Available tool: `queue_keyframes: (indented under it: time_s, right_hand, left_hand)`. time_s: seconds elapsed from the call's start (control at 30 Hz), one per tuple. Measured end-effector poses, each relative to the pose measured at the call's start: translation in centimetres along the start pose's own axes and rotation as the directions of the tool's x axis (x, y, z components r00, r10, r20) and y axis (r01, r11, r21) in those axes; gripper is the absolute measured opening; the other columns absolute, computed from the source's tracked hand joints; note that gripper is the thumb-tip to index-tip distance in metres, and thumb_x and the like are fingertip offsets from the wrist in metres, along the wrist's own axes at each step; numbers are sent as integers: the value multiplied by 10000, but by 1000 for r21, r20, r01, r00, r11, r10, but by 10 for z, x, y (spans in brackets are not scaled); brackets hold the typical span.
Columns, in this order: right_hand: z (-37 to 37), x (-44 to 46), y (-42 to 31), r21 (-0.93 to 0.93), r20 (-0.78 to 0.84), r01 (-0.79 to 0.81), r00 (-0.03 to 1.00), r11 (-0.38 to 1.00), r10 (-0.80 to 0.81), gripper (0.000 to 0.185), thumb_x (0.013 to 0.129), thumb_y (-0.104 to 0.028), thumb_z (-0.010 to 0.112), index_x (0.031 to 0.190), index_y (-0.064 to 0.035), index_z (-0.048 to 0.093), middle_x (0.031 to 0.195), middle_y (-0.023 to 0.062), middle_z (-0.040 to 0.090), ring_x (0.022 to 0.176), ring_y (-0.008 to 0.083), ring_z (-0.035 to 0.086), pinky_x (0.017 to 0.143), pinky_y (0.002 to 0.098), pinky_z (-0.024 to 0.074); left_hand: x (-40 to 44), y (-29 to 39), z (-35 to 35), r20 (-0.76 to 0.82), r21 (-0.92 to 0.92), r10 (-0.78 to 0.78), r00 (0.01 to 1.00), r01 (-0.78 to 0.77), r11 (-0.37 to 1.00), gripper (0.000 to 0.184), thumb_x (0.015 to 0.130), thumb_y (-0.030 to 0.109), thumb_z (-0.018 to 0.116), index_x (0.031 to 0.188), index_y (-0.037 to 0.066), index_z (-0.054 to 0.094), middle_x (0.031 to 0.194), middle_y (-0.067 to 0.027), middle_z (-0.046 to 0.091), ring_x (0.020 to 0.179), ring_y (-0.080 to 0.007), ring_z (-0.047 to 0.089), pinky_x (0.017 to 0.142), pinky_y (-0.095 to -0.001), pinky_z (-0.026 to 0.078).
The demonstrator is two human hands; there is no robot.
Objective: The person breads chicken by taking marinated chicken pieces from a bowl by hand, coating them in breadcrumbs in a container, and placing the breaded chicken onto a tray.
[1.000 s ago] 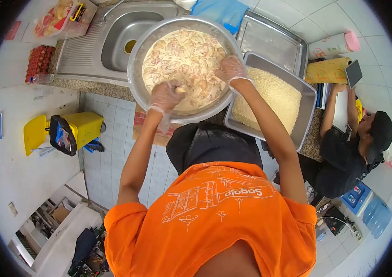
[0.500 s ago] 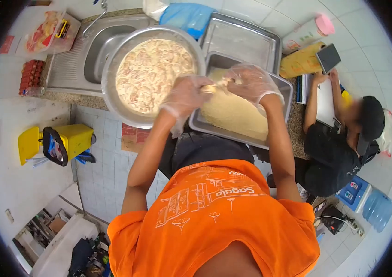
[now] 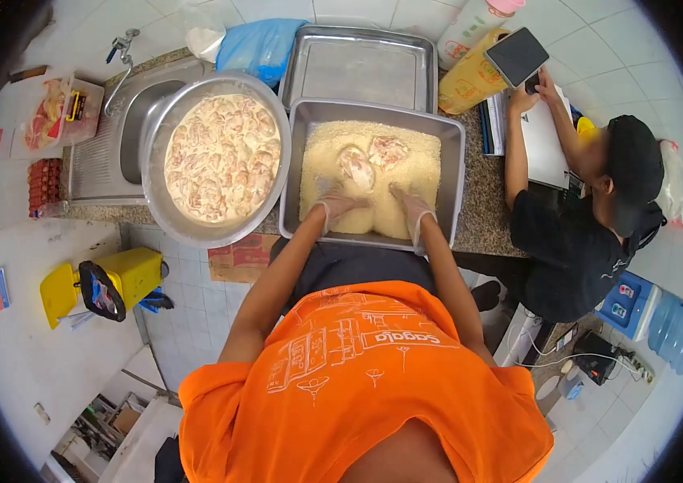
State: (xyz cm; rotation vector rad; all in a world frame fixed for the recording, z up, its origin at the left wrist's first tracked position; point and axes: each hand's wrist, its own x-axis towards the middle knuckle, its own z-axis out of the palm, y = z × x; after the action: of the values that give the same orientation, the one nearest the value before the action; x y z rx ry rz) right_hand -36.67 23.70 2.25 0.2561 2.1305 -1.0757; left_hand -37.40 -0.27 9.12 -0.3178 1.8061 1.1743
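Observation:
Two pieces of battered raw meat (image 3: pixel 356 167), which look like chicken, lie side by side on pale breadcrumbs (image 3: pixel 415 165) inside a deep grey tray (image 3: pixel 457 177). At the near side of this tray, my left hand (image 3: pixel 341 206) and my right hand (image 3: pixel 412 206) press into the crumbs, both in clear plastic gloves. The fingers of each are stretched out and partly buried, with neither touching the meat. Left of the tray stands a large metal bowl (image 3: pixel 153 165) filled with meat pieces in creamy batter (image 3: pixel 220 161).
Behind the grey tray lies a shallow metal tray (image 3: pixel 361 68), beside a blue plastic bag (image 3: pixel 259 50). A sink (image 3: pixel 136 133) and egg trays (image 3: pixel 43 187) are at the left. On the right, a person in black (image 3: pixel 575 241) holds a phone near a yellow container (image 3: pixel 470 80).
Both hands have come down from above the tray into the crumbs, parted from each other. Two meat pieces now show on the crumbs. The whole view has shifted left.

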Motion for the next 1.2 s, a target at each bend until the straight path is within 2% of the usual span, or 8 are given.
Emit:
queue_keyframes:
  time_s: [0.07,0.27,0.3,0.33,0.43,0.67,0.9,1.2]
  right_hand:
    - [-21,-60,-92,692,187,-243,970,680,156,745,847,-532,500,1383,-41,336,1403,169,375,1305,306,335,1038,423,293]
    - [-55,-39,-172,-369,-284,14,951,929,-127,625,859,-395,491,1325,10,398,1276,223,485,1198,350,449,1054,430,280]
    - [-54,-37,-190,-463,-280,-9,950,887,-137,608,863,-372,481,1327,12,394,1285,224,475,1205,353,438,1066,438,260]
    - [-40,-23,-177,-549,-257,62,937,834,-239,598,862,-346,472,1336,7,380,1309,216,451,1231,341,410,1077,434,240]
    - [-7,25,-136,-715,-190,191,873,673,-449,585,867,-303,432,1354,8,342,1374,212,371,1293,332,330,1096,428,207]
    - [-1,21,-123,-850,-158,119,872,513,-464,597,893,-338,315,1393,-14,274,1453,208,240,1352,361,197,1111,438,158]
    - [-50,12,-103,-711,115,145,989,688,-90,623,826,-435,544,1340,-108,414,1345,187,439,1254,301,397,1059,350,281]
    - [-12,-16,-98,-790,-284,210,708,575,-647,438,819,-88,525,1256,-107,500,1311,143,482,1209,298,457,1016,381,372]
  left_hand:
    - [-26,21,6,-15,-166,36,999,-38,985,834,715,549,659,1278,-31,453,1204,-269,521,1137,-330,514,986,-366,388]
    - [22,38,-6,-674,550,435,597,13,835,712,879,534,390,1308,-33,413,1286,-276,448,1214,-379,424,1025,-417,334]
    - [49,29,-6,-672,671,557,488,85,736,698,899,516,349,1331,-31,383,1319,-277,417,1248,-390,387,1050,-426,303]
    - [15,71,-19,-368,440,218,904,-37,897,680,920,460,327,1402,-11,239,1424,-249,274,1342,-397,211,1116,-446,158]
    - [47,16,15,-366,690,557,745,-184,700,660,918,437,303,1414,9,224,1464,-217,205,1370,-364,144,1127,-444,78]
    - [40,27,-2,-185,839,393,901,-63,540,743,849,449,399,1445,74,163,1505,-186,75,1384,-361,95,1121,-468,51]
    - [11,55,-65,84,795,40,996,-91,599,1003,674,517,684,1409,16,222,1421,-223,307,1261,-350,390,1011,-435,356]
    - [24,33,-24,-169,815,823,542,-393,426,540,713,186,675,1213,57,516,1120,-198,576,1050,-325,553,924,-398,436]
